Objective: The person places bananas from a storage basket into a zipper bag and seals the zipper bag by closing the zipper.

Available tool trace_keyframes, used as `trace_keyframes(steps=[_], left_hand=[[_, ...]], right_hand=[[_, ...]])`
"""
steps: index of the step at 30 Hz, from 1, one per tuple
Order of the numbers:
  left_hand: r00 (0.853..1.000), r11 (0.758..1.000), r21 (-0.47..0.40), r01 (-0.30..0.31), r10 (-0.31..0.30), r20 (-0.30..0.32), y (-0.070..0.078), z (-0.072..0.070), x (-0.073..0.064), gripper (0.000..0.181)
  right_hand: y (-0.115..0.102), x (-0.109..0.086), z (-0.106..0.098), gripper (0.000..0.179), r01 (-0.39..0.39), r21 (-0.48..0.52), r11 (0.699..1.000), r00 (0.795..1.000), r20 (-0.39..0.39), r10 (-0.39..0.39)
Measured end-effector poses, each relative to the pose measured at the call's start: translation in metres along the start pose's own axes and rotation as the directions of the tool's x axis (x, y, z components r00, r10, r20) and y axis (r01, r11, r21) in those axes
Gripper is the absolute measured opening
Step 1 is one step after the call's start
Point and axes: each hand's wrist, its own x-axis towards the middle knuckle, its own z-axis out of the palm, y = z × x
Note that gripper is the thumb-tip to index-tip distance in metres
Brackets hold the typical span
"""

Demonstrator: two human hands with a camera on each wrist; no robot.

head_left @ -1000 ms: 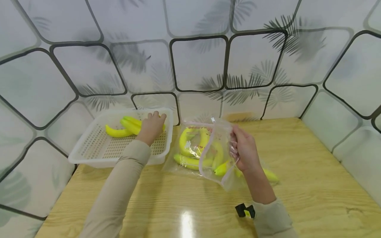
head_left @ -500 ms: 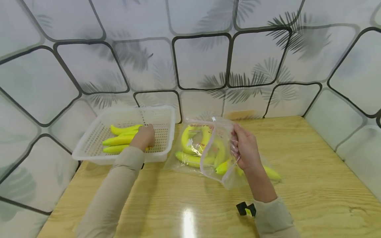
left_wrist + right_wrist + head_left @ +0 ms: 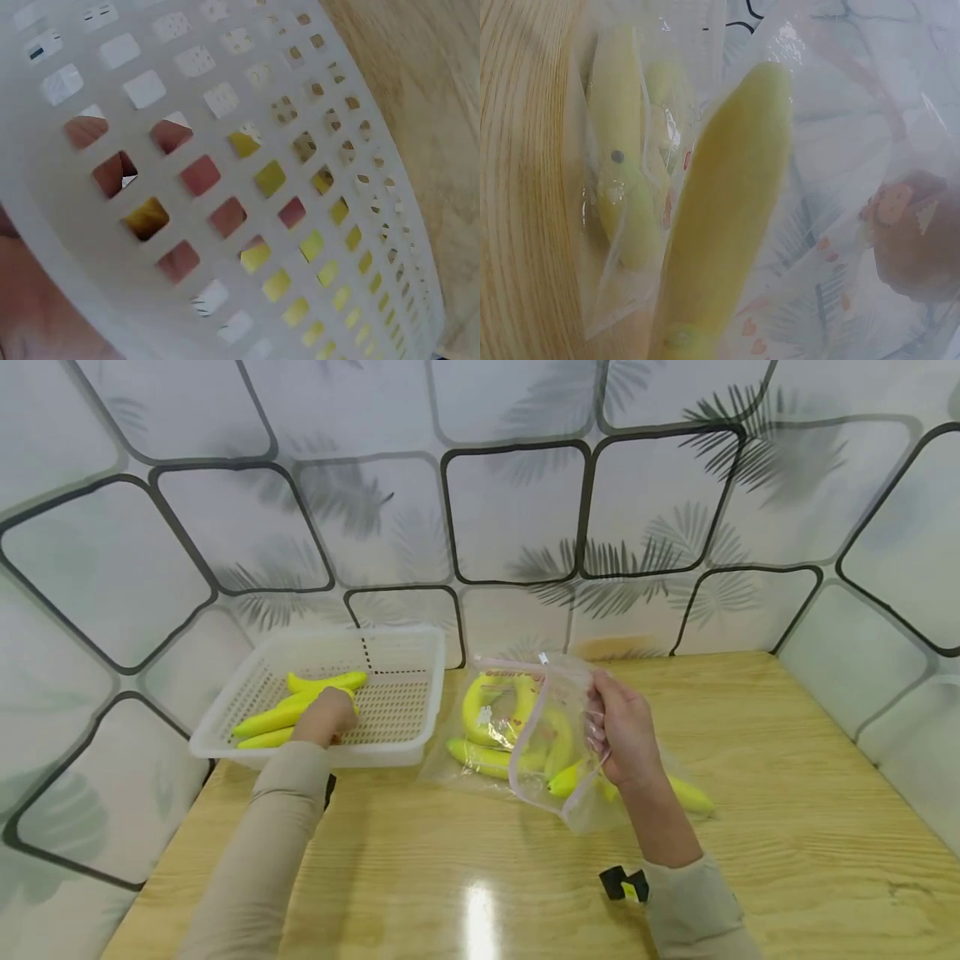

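My left hand [image 3: 327, 717] reaches over the front wall of a white plastic basket [image 3: 397, 750]. Its fingers curl round bananas [image 3: 273, 718] lying there. Through the basket holes, the left wrist view shows parts of the fingers [image 3: 201, 176] against yellow peel. My right hand [image 3: 626, 731] grips the upper right edge of a clear zip bag [image 3: 442, 768] with a pink seal strip, keeping its mouth apart. Several bananas [image 3: 480, 758] lie inside the bag. Another banana [image 3: 690, 796] lies right of the right wrist; a banana [image 3: 727, 187] fills the middle of the right wrist view.
The wooden table [image 3: 420, 860] carries everything. A patterned wall covering [image 3: 517, 514] rises behind it and at both sides. A small black clip-like object [image 3: 622, 885] sits by the right cuff. The basket's back right floor shows bare mesh.
My left hand has moved left and toward the near side of the basket, and the bananas have shifted and turned with it. The right hand keeps its hold on the bag.
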Motion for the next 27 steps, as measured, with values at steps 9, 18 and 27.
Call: trace_keyframes(steps=[9,18,27], left_hand=[[0.985,0.939,-0.322,-0.123,0.076,-0.155,-0.006,-0.003,-0.015,0.07],[0.673,0.647,-0.428,-0.631,0.182,-0.717,0.021,0.039,-0.055,0.062],[0.394,0.322,-0.237,-0.917,0.625,-0.674,0.037,0.058,-0.082,0.042]], right_hand=[[0.003,0.002,-0.002,0.034,-0.008,-0.001,1.0,1.0,-0.006,0.008],[0.008,0.003,-0.003,0.033,-0.009,-0.005,1.0,1.0,-0.004,0.009],[-0.001,0.006,-0.005,0.034,-0.015,-0.004,1.0,1.0,-0.014,0.015]])
